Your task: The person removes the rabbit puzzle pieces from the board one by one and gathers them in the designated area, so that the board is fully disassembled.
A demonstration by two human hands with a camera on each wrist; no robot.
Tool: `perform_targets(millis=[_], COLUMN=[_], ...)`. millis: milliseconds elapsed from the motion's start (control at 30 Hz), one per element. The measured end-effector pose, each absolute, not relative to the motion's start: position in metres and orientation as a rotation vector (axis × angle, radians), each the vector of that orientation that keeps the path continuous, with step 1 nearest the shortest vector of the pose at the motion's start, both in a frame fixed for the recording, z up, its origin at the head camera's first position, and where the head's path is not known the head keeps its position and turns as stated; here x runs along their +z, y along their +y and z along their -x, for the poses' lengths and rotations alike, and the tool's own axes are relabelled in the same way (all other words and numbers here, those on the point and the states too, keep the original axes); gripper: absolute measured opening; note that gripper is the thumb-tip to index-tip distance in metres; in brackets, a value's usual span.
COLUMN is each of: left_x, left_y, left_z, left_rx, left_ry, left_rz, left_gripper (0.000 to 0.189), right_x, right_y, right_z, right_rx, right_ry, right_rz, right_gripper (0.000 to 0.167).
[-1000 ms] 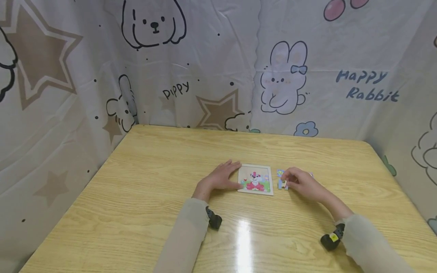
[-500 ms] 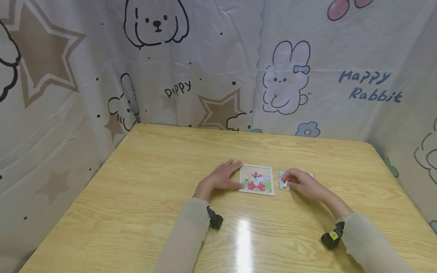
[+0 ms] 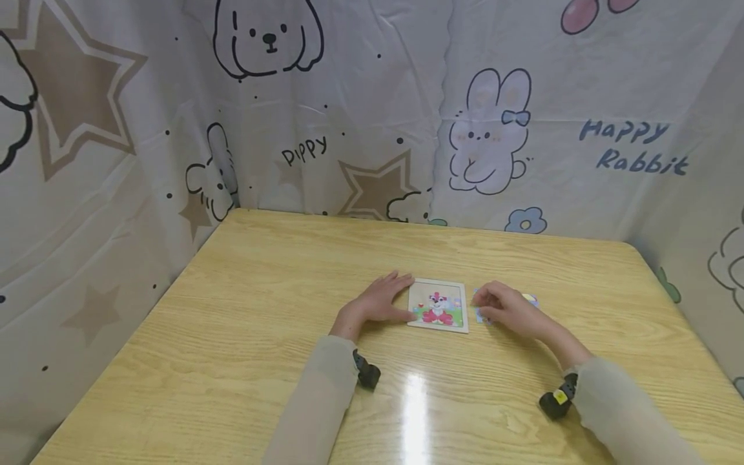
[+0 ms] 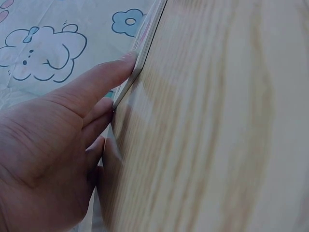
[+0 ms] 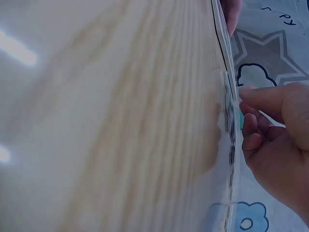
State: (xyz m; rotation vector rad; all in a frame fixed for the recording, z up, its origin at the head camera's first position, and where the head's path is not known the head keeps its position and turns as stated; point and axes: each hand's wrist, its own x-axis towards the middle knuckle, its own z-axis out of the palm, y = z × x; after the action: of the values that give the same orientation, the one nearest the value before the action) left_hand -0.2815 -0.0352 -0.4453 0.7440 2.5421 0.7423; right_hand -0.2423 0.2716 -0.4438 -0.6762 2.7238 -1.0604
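Wood-grain table (image 3: 279, 297): yellowish top, with the puzzle parts and both hands near its middle as I look down.
Puzzle tray (image 3: 465, 311): pale-rimmed, flat on the table between the 2 hands; bare backing shows in its upper part.
Puzzle picture (image 3: 438, 311): a red-and-white animal on green, filling the tray's lower part.
Left hand (image 3: 378, 301): at the tray's left side, thumb at the near corner, fingertips at the far corner; thumb and fingers spread well apart. The left wrist view shows the thumb touching the tray's edge.
Right hand (image 3: 511, 310): just right of the tray, fingers bent above the loose pieces; whether a piece is pinched, I cannot tell.
Loose pieces (image 3: 531, 299): bluish, beside the tray, partly hidden by the right hand; number unclear.
Sleeves (image 3: 314, 394): 2, light-coloured, each with a black camera (image 3: 367, 374) near the cuff.
Backdrop (image 3: 372, 103): whitish cloth printed with brown stars, a rabbit and "Happy Rabbit".
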Motion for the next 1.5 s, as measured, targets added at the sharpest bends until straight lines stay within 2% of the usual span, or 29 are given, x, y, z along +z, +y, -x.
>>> perform_targets(millis=[433,833,1500], left_x=[-0.446,-0.445,-0.447], left_y=[-0.036,-0.036,-0.036], left_z=[0.282,0.281,0.282], left_rx=[0.766,0.778,0.752], left_ry=[2.526,2.521,2.536], left_rz=[-0.727,-0.723,-0.705], left_gripper=[0.082,0.082,0.083], right_x=[-0.445,-0.441,-0.441], right_y=[0.235,0.213,0.203], right_z=[0.261,0.270,0.269], right_rx=[-1.007,-0.965,-1.012], right_ry=[2.716,2.689,2.617], right_rz=[0.684,0.676,0.575], right_gripper=[0.012,0.028,0.032])
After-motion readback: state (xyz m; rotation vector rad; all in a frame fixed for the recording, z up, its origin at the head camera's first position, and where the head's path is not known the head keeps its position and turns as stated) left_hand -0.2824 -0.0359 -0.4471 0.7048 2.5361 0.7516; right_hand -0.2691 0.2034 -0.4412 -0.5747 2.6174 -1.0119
